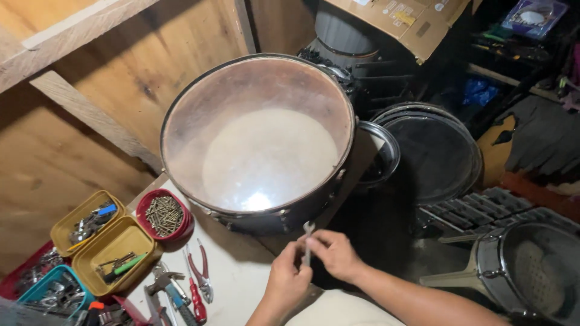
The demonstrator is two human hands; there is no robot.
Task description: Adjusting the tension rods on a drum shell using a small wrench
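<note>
Both hands, left (289, 279) and right (336, 253), pinch a small wrench (308, 241) upright between them, just below the drum (260, 142) resting on the white table (235, 271); pliers (202, 271) lie left.

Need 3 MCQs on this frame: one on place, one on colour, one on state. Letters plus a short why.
1. Where is the small wrench?
A. in the red bowl
B. held by both hands in front of the drum
C. on the floor

2. What colour is the round bowl of screws?
A. red
B. blue
C. white

3. How does the large drum sit?
A. closed by a lid
B. lying on its side
C. open side up, inner skin showing

Answers:
1 B: the left hand and right hand both grip it just below the drum's rim.
2 A: its rim is red, beside the two yellow trays.
3 C: the camera looks straight down into the shell onto the pale skin.
</note>
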